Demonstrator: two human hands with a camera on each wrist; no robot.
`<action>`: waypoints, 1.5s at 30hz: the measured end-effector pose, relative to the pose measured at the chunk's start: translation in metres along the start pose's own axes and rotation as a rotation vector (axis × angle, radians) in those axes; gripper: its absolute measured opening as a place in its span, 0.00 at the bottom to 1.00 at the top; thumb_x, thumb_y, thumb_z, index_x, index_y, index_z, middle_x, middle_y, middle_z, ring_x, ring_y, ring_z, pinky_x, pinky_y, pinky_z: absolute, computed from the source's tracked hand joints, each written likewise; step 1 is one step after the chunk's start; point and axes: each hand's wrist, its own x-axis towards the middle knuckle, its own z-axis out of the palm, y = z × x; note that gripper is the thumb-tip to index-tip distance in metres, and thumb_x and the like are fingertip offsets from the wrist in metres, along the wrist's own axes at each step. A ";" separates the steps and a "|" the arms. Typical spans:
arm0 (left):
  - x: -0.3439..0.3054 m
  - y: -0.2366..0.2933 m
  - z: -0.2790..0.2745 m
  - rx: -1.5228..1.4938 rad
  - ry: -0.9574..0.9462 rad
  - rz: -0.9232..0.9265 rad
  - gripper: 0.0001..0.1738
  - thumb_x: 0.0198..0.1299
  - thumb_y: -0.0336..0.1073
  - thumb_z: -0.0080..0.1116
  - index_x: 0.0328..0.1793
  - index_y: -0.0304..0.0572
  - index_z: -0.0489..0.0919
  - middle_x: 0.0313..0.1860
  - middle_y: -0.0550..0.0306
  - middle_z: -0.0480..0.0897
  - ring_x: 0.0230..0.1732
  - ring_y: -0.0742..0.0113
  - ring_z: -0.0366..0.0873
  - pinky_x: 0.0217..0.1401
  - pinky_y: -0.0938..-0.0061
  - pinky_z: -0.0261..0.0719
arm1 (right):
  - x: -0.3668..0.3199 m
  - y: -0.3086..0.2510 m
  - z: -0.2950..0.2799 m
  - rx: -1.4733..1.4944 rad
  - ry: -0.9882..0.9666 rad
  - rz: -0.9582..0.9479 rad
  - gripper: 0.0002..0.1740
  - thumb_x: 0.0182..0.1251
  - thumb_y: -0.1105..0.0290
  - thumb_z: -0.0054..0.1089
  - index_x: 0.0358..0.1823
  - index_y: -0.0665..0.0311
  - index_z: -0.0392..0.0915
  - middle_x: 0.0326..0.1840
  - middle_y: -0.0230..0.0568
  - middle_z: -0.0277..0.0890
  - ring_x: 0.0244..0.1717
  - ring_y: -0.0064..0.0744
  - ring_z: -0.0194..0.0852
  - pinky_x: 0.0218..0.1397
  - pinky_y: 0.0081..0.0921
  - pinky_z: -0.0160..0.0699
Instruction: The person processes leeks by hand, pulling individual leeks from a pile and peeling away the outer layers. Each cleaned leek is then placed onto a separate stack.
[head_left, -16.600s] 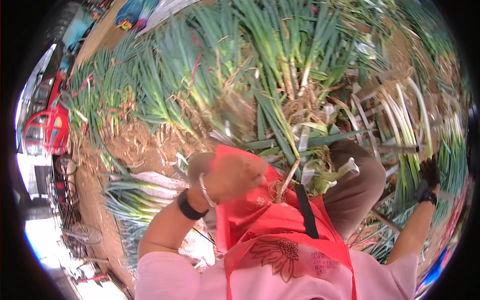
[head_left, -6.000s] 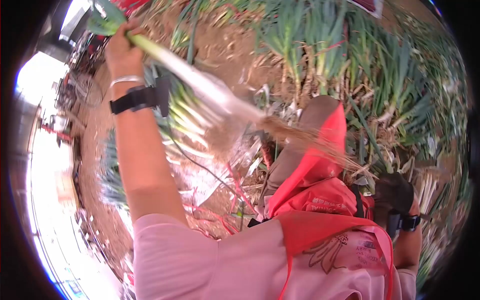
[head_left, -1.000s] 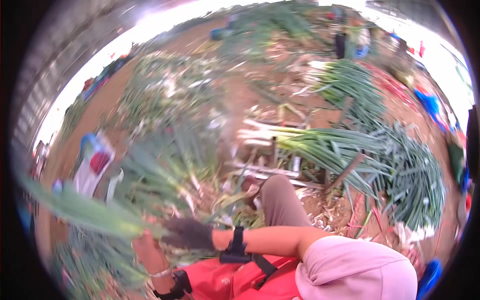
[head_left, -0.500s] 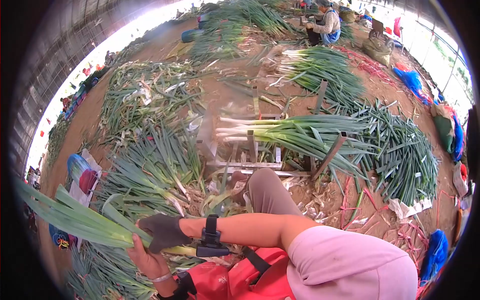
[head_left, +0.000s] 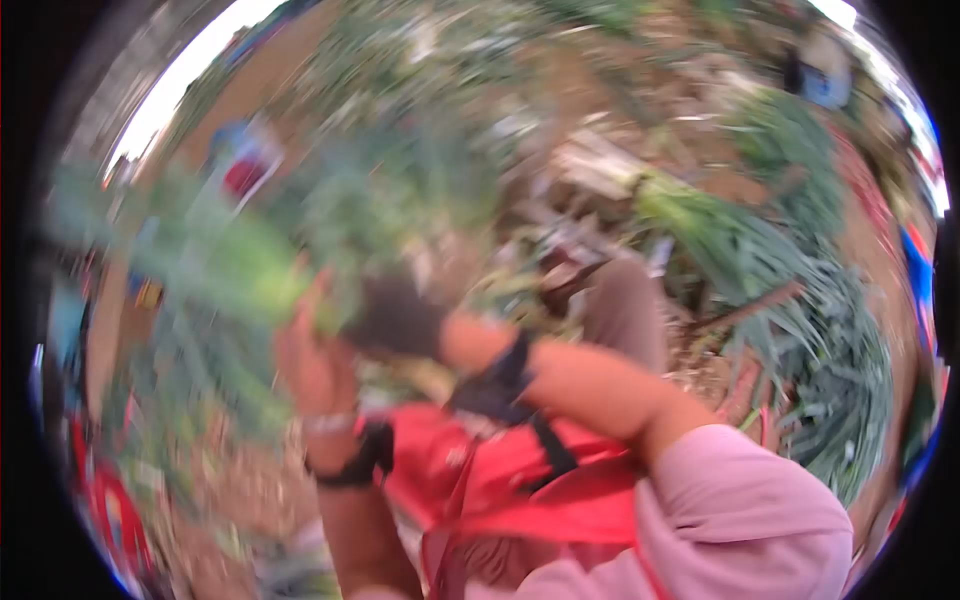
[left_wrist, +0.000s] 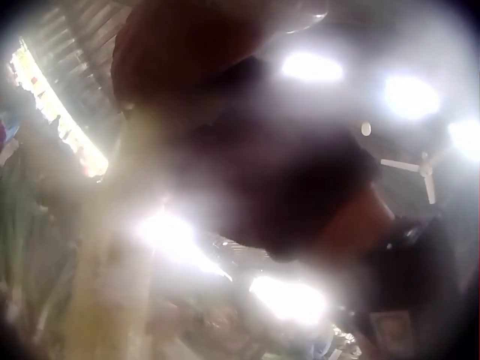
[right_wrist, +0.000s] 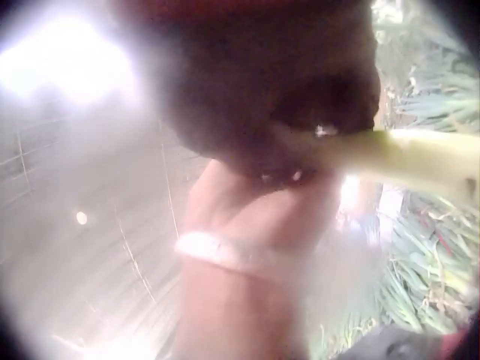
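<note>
A long leek with green leaves (head_left: pixel 230 265) slants across the left of the head view, blurred. My bare left hand (head_left: pixel 315 365), with a bracelet at its wrist, grips it just below the leaves. Close beside it, my dark-gloved right hand (head_left: pixel 400 315) has its fingers curled round the stalk. In the right wrist view, the pale stalk (right_wrist: pixel 420 157) comes out of the glove (right_wrist: pixel 255 82) toward the right, with the left hand right behind. The left wrist view, hazy with glare, has the stalk (left_wrist: pixel 109 262) at lower left and the glove (left_wrist: pixel 277 165) in the middle.
More leeks (head_left: pixel 700 215) lie on a low stand ahead to the right. Beyond my knee (head_left: pixel 625 310) is a heap of cut green leaves (head_left: pixel 830 400). Loose leeks (head_left: pixel 200 350) cover the ground at left, and a red apron (head_left: pixel 520 470) spans my lap.
Six seconds ago my left hand held a leek out to the left while the right hand was apart. Both hands now hold one, and the head view has tilted down since half a second ago.
</note>
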 end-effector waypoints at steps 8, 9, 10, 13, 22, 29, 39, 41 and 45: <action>-0.003 -0.031 -0.019 -1.240 0.186 -0.371 0.22 0.70 0.31 0.46 0.68 0.28 0.63 0.58 0.42 0.76 0.61 0.50 0.74 0.68 0.54 0.69 | -0.007 -0.030 -0.052 0.253 -0.221 0.124 0.12 0.58 0.65 0.63 0.33 0.67 0.74 0.30 0.36 0.77 0.31 0.24 0.76 0.34 0.25 0.75; -0.001 -0.037 -0.026 -1.240 0.239 -0.345 0.22 0.71 0.32 0.45 0.67 0.29 0.63 0.59 0.41 0.76 0.62 0.50 0.74 0.66 0.54 0.72 | -0.022 -0.026 -0.058 0.332 -0.302 0.291 0.13 0.59 0.65 0.64 0.35 0.68 0.74 0.31 0.37 0.78 0.32 0.25 0.76 0.35 0.25 0.75; 0.000 -0.041 -0.034 -1.236 0.289 -0.317 0.21 0.71 0.33 0.44 0.67 0.31 0.64 0.59 0.41 0.75 0.62 0.50 0.74 0.64 0.54 0.75 | -0.036 -0.022 -0.064 0.397 -0.369 0.465 0.14 0.60 0.65 0.65 0.37 0.68 0.74 0.33 0.38 0.78 0.33 0.26 0.77 0.36 0.26 0.76; -0.003 -0.044 -0.052 -1.318 0.249 -0.282 0.21 0.72 0.33 0.42 0.67 0.30 0.63 0.60 0.40 0.75 0.63 0.47 0.73 0.65 0.55 0.75 | -0.088 0.039 -0.058 -0.192 -0.583 0.509 0.25 0.59 0.62 0.70 0.52 0.69 0.73 0.42 0.40 0.79 0.43 0.28 0.78 0.46 0.27 0.78; -0.008 -0.021 -0.025 -0.812 0.125 -0.281 0.20 0.71 0.35 0.44 0.64 0.32 0.67 0.54 0.45 0.79 0.56 0.60 0.79 0.48 0.73 0.79 | -0.071 -0.031 -0.016 0.190 -0.268 0.405 0.21 0.62 0.71 0.63 0.57 0.67 0.73 0.39 0.34 0.74 0.38 0.22 0.70 0.44 0.23 0.72; -0.012 0.004 -0.021 -0.489 0.117 -0.383 0.10 0.65 0.34 0.51 0.42 0.33 0.75 0.32 0.52 0.84 0.29 0.67 0.86 0.28 0.78 0.76 | -0.076 -0.023 -0.007 -0.009 0.107 0.272 0.19 0.59 0.74 0.63 0.53 0.68 0.76 0.42 0.49 0.77 0.40 0.39 0.79 0.44 0.29 0.75; 0.001 0.015 -0.026 -0.379 0.078 -0.324 0.11 0.62 0.28 0.44 0.45 0.29 0.76 0.37 0.49 0.85 0.29 0.69 0.85 0.27 0.83 0.76 | -0.078 -0.027 -0.014 -0.105 0.251 0.156 0.19 0.58 0.74 0.64 0.52 0.68 0.76 0.41 0.48 0.78 0.40 0.39 0.80 0.42 0.29 0.76; 0.005 0.025 -0.027 -0.411 0.124 -0.386 0.09 0.59 0.29 0.49 0.39 0.32 0.78 0.27 0.52 0.83 0.27 0.69 0.85 0.28 0.77 0.77 | -0.081 -0.026 -0.019 -0.026 0.191 0.179 0.19 0.59 0.73 0.64 0.52 0.68 0.76 0.40 0.45 0.78 0.38 0.35 0.79 0.41 0.28 0.76; 0.004 0.021 -0.025 -0.531 0.067 -0.387 0.10 0.59 0.28 0.49 0.42 0.32 0.78 0.26 0.55 0.82 0.22 0.73 0.80 0.26 0.79 0.76 | -0.083 -0.024 -0.039 0.768 -0.174 0.544 0.16 0.63 0.71 0.63 0.52 0.67 0.76 0.38 0.34 0.77 0.34 0.22 0.73 0.39 0.23 0.72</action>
